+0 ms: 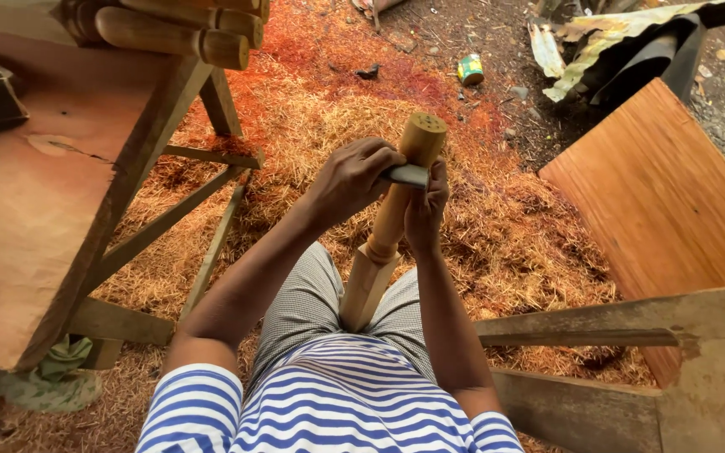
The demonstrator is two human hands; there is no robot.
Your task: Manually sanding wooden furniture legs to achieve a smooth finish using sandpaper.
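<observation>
On your left, turned legs (174, 33) already lie stacked on the bench (35, 193). Your left hand (354, 178) is curled shut over a grey sheet (404, 174), likely sandpaper, pressed to the leg (392, 218) propped against your lap. Your right hand (426, 210) grips the leg just below. Its upper half looks smooth; by my judgement the square lower part remains. A board (656, 193) lies to your right.
</observation>
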